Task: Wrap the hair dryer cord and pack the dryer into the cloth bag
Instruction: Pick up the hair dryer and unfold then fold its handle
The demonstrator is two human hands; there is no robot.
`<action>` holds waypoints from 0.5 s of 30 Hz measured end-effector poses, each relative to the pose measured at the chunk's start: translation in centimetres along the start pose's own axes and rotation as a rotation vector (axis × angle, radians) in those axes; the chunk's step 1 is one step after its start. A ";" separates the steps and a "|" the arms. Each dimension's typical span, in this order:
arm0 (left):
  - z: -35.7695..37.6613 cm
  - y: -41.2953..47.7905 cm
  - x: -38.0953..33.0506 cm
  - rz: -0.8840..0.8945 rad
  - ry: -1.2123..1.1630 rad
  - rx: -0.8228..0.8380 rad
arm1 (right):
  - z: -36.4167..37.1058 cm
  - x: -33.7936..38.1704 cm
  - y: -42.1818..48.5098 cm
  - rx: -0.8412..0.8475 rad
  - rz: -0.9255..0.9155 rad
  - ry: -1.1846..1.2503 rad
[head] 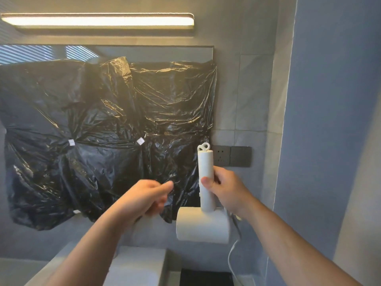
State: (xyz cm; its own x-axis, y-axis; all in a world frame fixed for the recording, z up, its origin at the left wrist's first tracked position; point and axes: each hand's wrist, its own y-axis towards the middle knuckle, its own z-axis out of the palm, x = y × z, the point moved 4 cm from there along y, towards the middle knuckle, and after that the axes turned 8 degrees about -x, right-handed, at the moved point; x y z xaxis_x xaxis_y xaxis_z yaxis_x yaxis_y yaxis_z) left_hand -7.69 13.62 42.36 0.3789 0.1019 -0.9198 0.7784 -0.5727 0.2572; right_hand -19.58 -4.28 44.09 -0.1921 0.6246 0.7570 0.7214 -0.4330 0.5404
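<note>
A white hair dryer [203,226] hangs upside down in the air, barrel at the bottom and handle pointing up. My right hand [225,188] grips the handle around its middle, thumb across the front. The white cord [232,255] drops from behind my right wrist and curves down toward the bottom edge. My left hand [147,200] hovers a little to the left of the dryer, fingers loosely curled and blurred, apart from the dryer; whether it pinches anything is unclear. No cloth bag is visible.
Black plastic sheeting [103,131] covers the mirror ahead. A dark wall socket and switch [233,156] sit just behind the dryer's handle. A lit lamp bar [97,20] runs above. A blue wall [329,120] stands close on the right. Grey counter [140,265] lies below.
</note>
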 end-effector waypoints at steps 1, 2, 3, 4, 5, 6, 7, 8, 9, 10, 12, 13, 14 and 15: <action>0.0 1.0 -1.4 0.099 -0.024 -0.037 | 0.6 0.4 0.0 0.014 -0.016 -0.057; 0.4 1.8 -2.5 0.164 -0.068 -0.030 | 1.1 0.9 0.0 0.030 -0.027 -0.092; 1.1 2.3 -3.4 0.198 -0.112 0.008 | 1.7 1.3 0.1 0.052 -0.036 -0.113; 1.7 2.8 -3.9 0.204 -0.158 0.055 | 2.2 1.6 0.1 0.082 -0.036 -0.125; 2.1 3.0 -4.3 0.215 -0.187 0.082 | 2.6 1.8 0.1 0.111 -0.027 -0.134; 2.3 3.1 -4.5 0.229 -0.204 0.076 | 2.9 2.0 0.1 0.132 -0.017 -0.140; 2.3 3.2 -4.7 0.240 -0.210 0.053 | 3.1 2.1 0.2 0.139 -0.008 -0.147; 2.2 3.4 -4.7 0.245 -0.225 0.032 | 3.2 2.3 0.3 0.135 -0.002 -0.153; 2.1 3.5 -4.6 0.251 -0.234 0.014 | 3.3 2.4 0.4 0.122 -0.002 -0.161; 1.9 3.7 -4.5 0.259 -0.242 0.002 | 3.4 2.4 0.5 0.106 -0.002 -0.167; 1.6 4.2 -4.3 0.254 -0.259 -0.030 | 3.3 2.2 0.7 0.080 0.008 -0.163; 1.4 4.4 -4.2 0.243 -0.271 -0.056 | 3.1 1.9 0.8 0.073 0.017 -0.165; 1.1 4.7 -4.1 0.227 -0.294 -0.088 | 2.9 1.5 0.7 0.073 0.031 -0.178; 0.9 5.0 -4.0 0.207 -0.330 -0.117 | 2.7 1.1 0.6 0.076 0.039 -0.199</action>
State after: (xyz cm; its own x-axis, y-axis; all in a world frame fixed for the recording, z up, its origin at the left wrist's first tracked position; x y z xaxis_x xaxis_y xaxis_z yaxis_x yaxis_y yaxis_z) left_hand -5.72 9.62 47.07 0.3674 -0.2836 -0.8858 0.7615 -0.4551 0.4616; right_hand -17.53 -2.10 44.26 -0.0336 0.7275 0.6853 0.7752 -0.4138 0.4773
